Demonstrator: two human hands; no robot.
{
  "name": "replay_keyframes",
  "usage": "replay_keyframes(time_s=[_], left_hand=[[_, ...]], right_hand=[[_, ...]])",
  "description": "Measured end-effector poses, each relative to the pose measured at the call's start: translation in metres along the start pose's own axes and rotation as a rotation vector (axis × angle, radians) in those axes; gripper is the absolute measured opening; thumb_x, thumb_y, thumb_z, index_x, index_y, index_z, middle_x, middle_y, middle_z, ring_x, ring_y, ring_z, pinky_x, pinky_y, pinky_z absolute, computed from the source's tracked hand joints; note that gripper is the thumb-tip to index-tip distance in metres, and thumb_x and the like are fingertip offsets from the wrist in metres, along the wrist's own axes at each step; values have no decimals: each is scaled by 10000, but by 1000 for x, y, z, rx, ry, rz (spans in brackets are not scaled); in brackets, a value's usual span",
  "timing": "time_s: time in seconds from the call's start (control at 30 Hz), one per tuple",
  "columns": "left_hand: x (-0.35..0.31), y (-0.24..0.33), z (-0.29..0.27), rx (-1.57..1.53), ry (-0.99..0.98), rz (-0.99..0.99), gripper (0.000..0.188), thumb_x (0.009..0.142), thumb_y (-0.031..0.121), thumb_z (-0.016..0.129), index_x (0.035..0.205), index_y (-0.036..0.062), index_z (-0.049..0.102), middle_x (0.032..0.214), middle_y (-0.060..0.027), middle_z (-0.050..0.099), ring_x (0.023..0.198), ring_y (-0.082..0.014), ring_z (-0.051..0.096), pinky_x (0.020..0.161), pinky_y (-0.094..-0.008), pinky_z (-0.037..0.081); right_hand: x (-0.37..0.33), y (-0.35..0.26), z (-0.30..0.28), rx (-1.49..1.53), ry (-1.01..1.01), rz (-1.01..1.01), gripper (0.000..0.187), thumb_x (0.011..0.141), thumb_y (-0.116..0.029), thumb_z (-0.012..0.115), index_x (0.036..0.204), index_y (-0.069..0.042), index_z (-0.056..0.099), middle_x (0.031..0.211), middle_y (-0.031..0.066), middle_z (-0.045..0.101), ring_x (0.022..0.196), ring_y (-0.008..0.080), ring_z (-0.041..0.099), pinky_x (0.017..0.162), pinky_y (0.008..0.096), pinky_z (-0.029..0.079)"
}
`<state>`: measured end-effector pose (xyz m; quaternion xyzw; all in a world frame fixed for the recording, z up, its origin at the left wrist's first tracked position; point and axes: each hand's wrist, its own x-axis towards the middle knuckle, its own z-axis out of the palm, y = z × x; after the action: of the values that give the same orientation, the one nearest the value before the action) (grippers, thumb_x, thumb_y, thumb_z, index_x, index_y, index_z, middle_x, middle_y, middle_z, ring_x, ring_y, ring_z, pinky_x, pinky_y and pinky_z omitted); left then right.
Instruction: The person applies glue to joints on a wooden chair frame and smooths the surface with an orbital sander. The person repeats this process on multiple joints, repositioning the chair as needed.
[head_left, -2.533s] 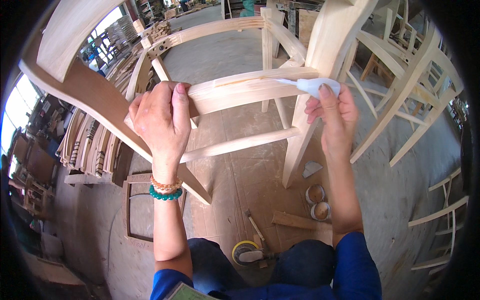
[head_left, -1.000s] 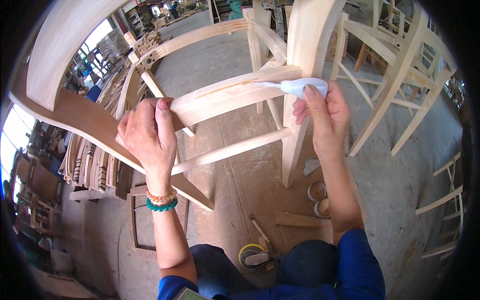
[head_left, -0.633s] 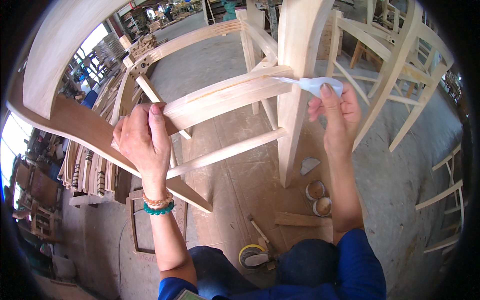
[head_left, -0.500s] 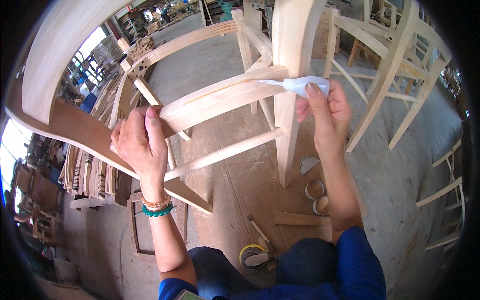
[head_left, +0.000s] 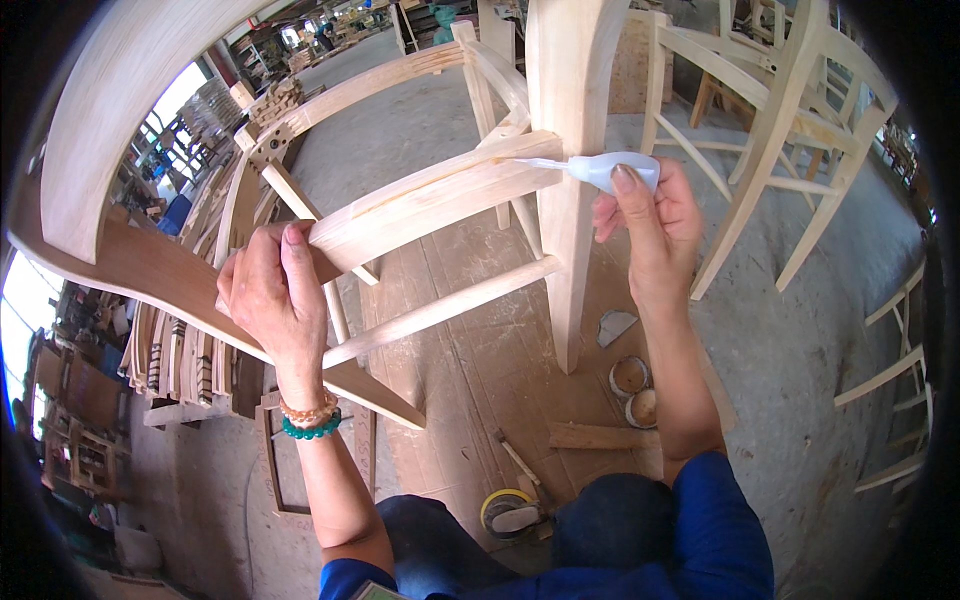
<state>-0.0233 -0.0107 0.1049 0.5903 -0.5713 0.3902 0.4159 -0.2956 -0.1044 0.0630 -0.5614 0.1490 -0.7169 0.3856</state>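
Note:
A pale wooden chair frame stands before me, its curved rail (head_left: 430, 200) running between two posts. My left hand (head_left: 275, 295) is wrapped round the left post (head_left: 160, 285), its thumb by the rail's end. In my right hand (head_left: 650, 215) is a small white squeeze bottle (head_left: 605, 172), pinched between thumb and fingers. Its long thin nozzle points left, the tip at the rail's upper face near the right post (head_left: 570, 100). A thin brownish line runs along that face. Whether liquid is coming out cannot be made out.
Below the chair lies cardboard (head_left: 450, 330) with two round tins (head_left: 630, 377), a wood strip (head_left: 600, 437), and a yellow-edged round tool (head_left: 508, 513) near my knees. More chair frames (head_left: 770, 150) stand at right. Curved wooden parts (head_left: 180, 350) are stacked at left.
The chair has shifted slightly left in view, and my left hand with it. My right hand keeps its place, the nozzle tip still at the rail.

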Motion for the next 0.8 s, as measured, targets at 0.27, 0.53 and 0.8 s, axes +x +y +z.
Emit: replay_keyframes(time_s=[0.27, 0.53, 0.8], left_hand=[[0, 0, 0, 7, 1, -9, 258, 946, 246, 503, 810, 116, 679, 691, -16, 605, 654, -169, 535, 839, -345, 368], [-1, 1, 1, 9, 1, -11, 255, 948, 239, 501, 817, 118, 683, 679, -12, 603, 650, -164, 534, 839, -339, 367], [-1, -2, 2, 38, 10, 2, 260, 948, 242, 499, 807, 111, 675, 689, -15, 606, 659, -165, 539, 839, -341, 368]], right_hand=[[0, 0, -8, -22, 53, 0, 168, 916, -156, 610, 940, -3, 546, 718, 63, 624, 584, 76, 563, 513, 207, 462], [1, 1, 5, -61, 15, -24, 164, 925, -174, 592, 944, -18, 548, 710, 60, 621, 575, 80, 559, 511, 215, 459], [0, -1, 2, -37, 3, -35, 162, 914, -150, 611, 928, -2, 545, 715, 66, 622, 596, 71, 564, 520, 205, 464]])
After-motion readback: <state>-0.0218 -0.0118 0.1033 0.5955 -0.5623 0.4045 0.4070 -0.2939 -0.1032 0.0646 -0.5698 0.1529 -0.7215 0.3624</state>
